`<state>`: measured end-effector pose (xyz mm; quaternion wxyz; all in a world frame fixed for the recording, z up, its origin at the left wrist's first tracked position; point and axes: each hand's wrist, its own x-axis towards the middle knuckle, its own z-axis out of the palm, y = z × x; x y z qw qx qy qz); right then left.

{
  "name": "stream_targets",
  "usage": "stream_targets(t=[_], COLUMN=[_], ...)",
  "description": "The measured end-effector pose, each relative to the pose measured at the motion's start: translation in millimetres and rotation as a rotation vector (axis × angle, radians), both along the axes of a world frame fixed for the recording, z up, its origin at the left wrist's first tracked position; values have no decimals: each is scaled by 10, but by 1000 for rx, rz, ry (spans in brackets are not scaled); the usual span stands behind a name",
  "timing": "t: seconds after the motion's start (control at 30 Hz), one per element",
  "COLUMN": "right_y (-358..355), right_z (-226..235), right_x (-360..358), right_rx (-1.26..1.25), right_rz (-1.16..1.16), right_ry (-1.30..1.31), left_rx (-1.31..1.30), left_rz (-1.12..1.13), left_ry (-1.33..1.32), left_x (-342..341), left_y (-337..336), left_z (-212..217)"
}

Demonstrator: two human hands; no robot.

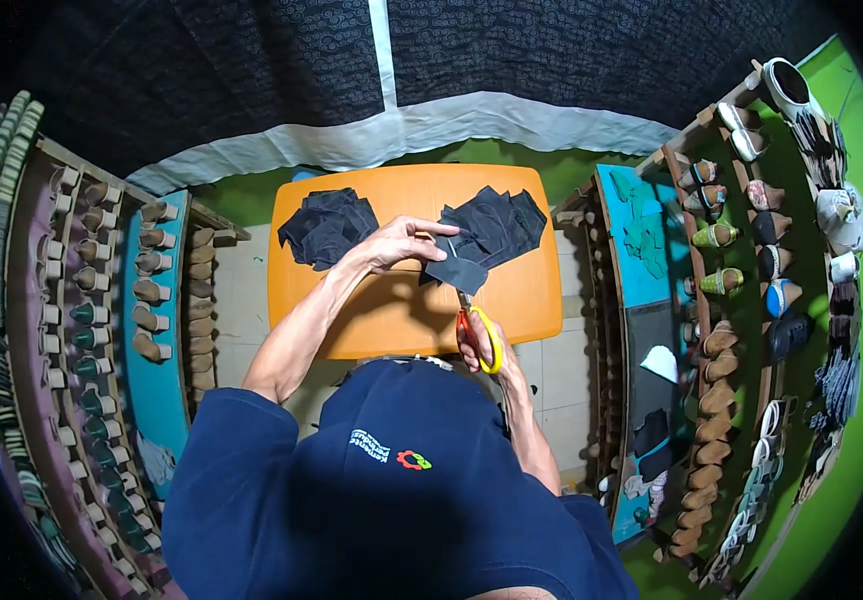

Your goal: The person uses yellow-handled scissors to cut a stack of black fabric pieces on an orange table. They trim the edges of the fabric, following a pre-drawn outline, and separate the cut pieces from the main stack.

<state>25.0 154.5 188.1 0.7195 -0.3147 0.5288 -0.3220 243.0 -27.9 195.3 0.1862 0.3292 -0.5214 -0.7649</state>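
Observation:
Over the orange table (392,320), my left hand (402,245) pinches a small black piece of fabric (460,274) between thumb and fingers. Scissors (490,340) with yellow and red handles are in my right hand (477,345), fingers through the loops. Their blades point away from me and meet the near edge of the piece; whether they are parted there I cannot tell. One heap of black fabric pieces (327,228) lies on the left of the tabletop. A second heap of black pieces (497,222) lies at the right, just beyond the held piece.
Racks of wooden shoe lasts (152,262) stand along the left. On the right, a blue shelf (642,285) bears green scraps, beside racks with shoes (720,281) and more lasts (717,400). A dark patterned curtain (512,60) hangs behind the table.

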Motion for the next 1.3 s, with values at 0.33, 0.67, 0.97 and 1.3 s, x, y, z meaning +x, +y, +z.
stream_targets(t=[0.33,0.67,0.97,1.3], right_y=[57,67,-1,43], right_z=[45,2,-20,47], right_x=[26,34,48,29], right_rx=[-58,-55,-27,-19], right_rz=[-23,-4,-15,-62], right_ry=[70,82,57,106], left_rx=[38,37,61,90], left_rz=[83,155,120,219], left_ry=[40,55,94,133], left_x=[-14,-24,-72,-166], left_y=[42,99,140,269], left_z=[-57,19,-22,-129])
